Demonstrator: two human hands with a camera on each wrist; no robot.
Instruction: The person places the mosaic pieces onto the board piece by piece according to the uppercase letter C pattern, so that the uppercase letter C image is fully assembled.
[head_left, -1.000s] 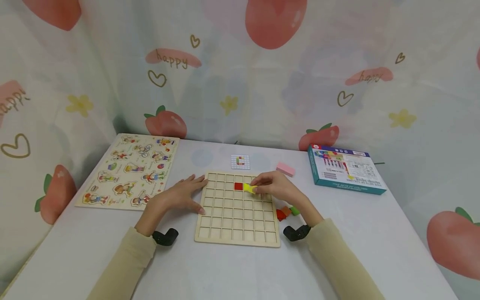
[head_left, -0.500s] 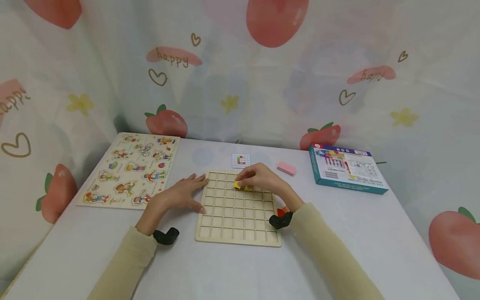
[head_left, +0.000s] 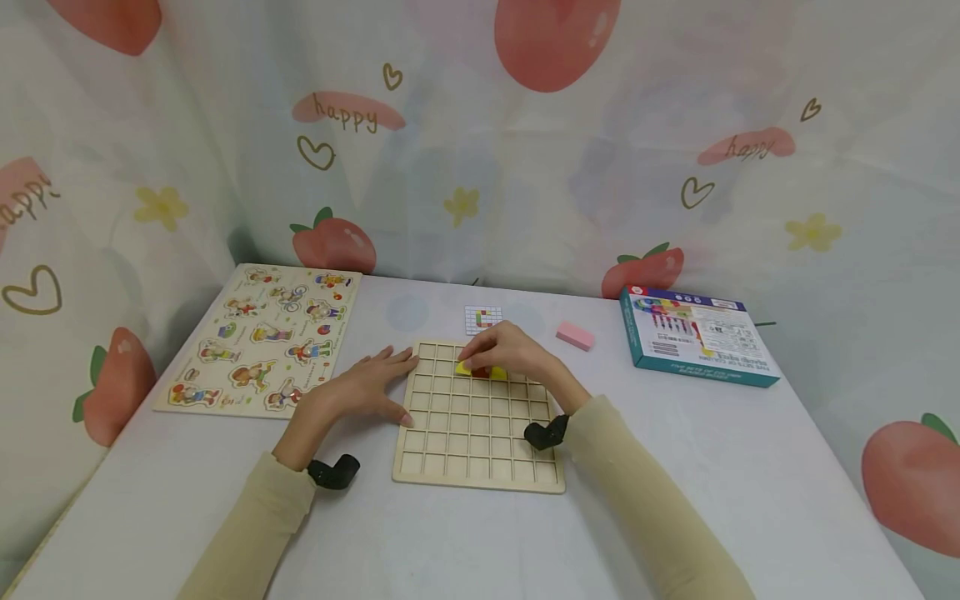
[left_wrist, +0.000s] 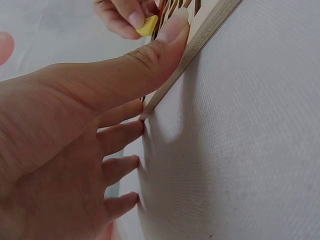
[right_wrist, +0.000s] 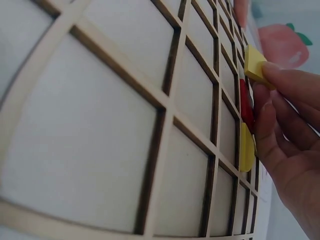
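A wooden grid board [head_left: 480, 433] lies flat on the table in front of me. My left hand [head_left: 362, 388] rests at its left edge with straight fingers, the thumb [left_wrist: 165, 37] lying on the frame. My right hand [head_left: 474, 358] hovers over the board's upper rows and pinches a yellow tile [head_left: 463, 367] [right_wrist: 255, 64] by its fingertips. Just under that hand a red tile [right_wrist: 244, 102] sits in a cell, and a second yellow tile [right_wrist: 246, 147] lies in the cell beside it.
A small pattern card [head_left: 482, 319] and a pink block [head_left: 575, 336] lie beyond the board. A teal box [head_left: 697, 337] is at the right, a character puzzle board [head_left: 262, 337] at the left. A strawberry-print curtain closes off the back.
My right hand has slid left across the board's upper rows with a yellow tile, and its forearm now covers the loose tiles by the board's right edge. The left hand has stayed put.
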